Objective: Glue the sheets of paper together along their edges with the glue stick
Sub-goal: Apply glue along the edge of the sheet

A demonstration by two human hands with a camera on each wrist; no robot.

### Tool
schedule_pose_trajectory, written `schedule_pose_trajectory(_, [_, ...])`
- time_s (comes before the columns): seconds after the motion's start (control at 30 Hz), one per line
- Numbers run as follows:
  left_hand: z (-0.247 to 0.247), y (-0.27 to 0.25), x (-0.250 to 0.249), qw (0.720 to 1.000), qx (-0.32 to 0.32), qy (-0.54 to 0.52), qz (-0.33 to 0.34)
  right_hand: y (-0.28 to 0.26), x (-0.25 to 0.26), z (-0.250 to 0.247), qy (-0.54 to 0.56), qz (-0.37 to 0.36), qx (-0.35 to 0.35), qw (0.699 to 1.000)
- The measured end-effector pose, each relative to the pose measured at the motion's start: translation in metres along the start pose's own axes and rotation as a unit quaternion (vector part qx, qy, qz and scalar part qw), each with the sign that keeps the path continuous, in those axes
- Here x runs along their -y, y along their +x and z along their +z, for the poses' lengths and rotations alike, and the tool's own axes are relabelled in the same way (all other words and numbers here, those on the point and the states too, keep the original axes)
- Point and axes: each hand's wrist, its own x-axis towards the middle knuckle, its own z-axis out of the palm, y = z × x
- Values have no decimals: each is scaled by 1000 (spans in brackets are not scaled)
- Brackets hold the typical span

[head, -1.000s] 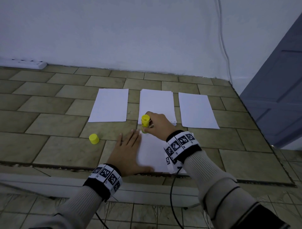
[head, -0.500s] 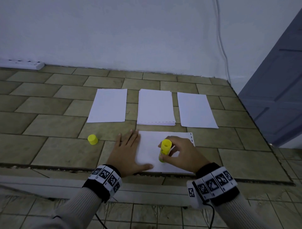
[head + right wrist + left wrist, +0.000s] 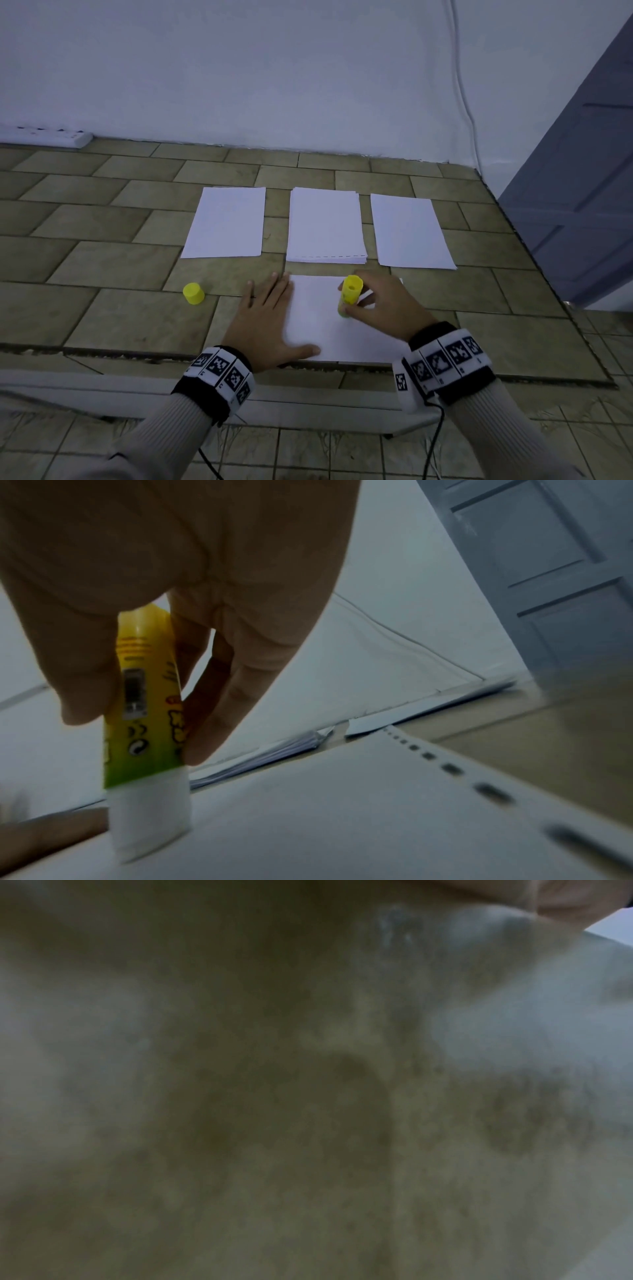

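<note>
Gluing is underway: the right hand (image 3: 383,308) grips the uncapped glue stick (image 3: 350,295) on the sheet (image 3: 329,339) at the worktop's near edge, the left hand (image 3: 265,322) pressing flat; three piles wait unjoined.

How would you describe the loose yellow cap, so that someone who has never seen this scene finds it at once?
Look at the tiled surface below the white wall, in front of the row of three white paper piles. The yellow cap stands alone on a bare tile, just left of the left hand. Unlike the yellow glue stick, it is short, and no hand holds it.
</note>
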Motion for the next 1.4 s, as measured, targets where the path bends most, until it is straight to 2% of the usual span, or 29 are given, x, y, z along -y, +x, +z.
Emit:
schedule_pose_trajectory(0.17, [-1, 0, -1, 1000, -1, 3, -4, 31, -7, -11, -36, 10, -24, 999])
schedule_pose_trajectory(0.3, [-1, 0, 0, 1000, -1, 5, -4, 50, -12, -13, -71, 48, -55, 995])
schedule_pose_trajectory(0.43, [1, 0, 0, 1000, -8, -4, -2, 54, -17, -11, -62, 62, -62, 994])
schedule_pose_trajectory(0.67, [-1, -1, -1, 1000, 2, 7, -5, 12, -18, -20, -46, 6, -110, 993])
schedule_pose_trajectory(0.97, [1, -1, -1, 1000, -4, 7, -2, -56, -29, -38, -21, 34, -57, 998])
schedule_pose_trajectory(1.4, [0, -1, -1, 1000, 0, 9, 1, -64, -27, -41, -19, 31, -57, 998])
